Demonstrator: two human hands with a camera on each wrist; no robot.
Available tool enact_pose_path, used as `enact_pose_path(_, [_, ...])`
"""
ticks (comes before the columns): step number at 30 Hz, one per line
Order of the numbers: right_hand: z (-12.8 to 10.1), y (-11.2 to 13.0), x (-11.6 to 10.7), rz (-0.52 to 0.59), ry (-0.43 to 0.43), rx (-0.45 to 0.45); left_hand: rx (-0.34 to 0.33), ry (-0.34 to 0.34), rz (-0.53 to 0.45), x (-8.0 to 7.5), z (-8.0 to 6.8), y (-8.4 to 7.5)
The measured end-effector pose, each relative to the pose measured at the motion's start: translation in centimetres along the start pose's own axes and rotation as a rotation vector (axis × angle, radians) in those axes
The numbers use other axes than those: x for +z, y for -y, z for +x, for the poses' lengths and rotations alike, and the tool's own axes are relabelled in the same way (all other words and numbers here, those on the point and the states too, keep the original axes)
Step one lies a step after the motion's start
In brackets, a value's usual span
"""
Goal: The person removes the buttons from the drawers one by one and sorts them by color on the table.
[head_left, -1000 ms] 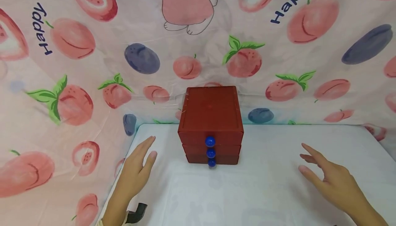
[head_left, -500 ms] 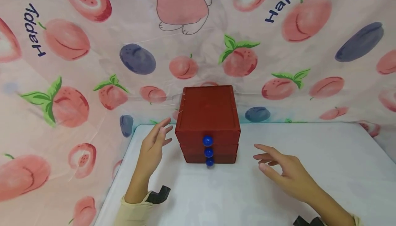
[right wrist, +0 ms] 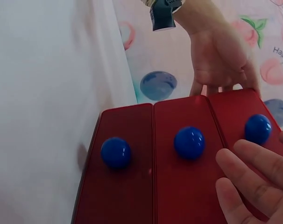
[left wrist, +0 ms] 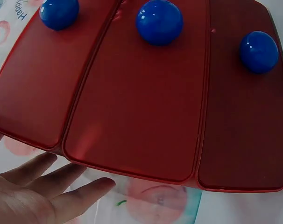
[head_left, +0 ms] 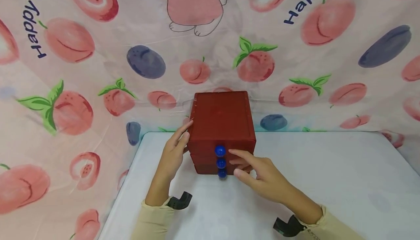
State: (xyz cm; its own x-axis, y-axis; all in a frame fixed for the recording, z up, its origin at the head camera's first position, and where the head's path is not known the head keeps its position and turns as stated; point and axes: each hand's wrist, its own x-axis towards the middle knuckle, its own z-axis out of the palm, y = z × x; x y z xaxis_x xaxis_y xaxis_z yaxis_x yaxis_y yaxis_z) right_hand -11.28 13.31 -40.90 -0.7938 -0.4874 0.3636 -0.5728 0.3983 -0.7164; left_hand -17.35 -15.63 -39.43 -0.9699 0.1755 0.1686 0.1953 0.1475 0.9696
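Observation:
A small dark red drawer box point(head_left: 223, 117) stands on the white table, its three stacked drawers each fitted with a round blue knob. My left hand point(head_left: 172, 154) lies along the box's left side with its fingers fairly straight; the fingertips point(left wrist: 104, 184) are right at the side edge in the left wrist view. In front of the drawers, my right hand point(head_left: 262, 176) reaches in from the right, fingers loosely extended and holding nothing. Its index fingertip is close to the top knob point(head_left: 220, 150). The middle knob point(right wrist: 189, 143) and bottom knob point(right wrist: 116, 152) show plainly in the right wrist view.
The white table point(head_left: 328, 174) stretches out on both sides of the box. Behind and to the left hangs a pale cloth point(head_left: 216, 57) printed with peaches and blue fruit. Black wrist mounts point(head_left: 288, 226) sit at both sleeve cuffs.
Both hands have moved inward: the left from beside the box to its left side, the right from the far right to the drawer fronts. The box stays put with its drawers closed.

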Motion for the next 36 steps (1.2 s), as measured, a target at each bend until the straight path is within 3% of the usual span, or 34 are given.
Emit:
enact_pose_path(12, [3.6, 0.7, 2.8, 0.028, -0.052, 0.065, -0.022, 0.000, 0.021, 0.1, 0.0, 0.0])
enact_pose_path(20, [4.9, 0.6, 4.2, 0.292, -0.150, 0.220, -0.031, -0.017, 0.008, 0.3, -0.1, 0.2])
enact_pose_path(27, [5.2, 0.3, 5.1, 0.323, -0.274, 0.196, -0.034, -0.017, -0.002, 0.4, -0.2, 0.3])
enact_pose_path(36, [5.0, 0.1, 5.5, 0.294, -0.321, 0.172, -0.031, -0.018, 0.003, 0.5, -0.2, 0.5])
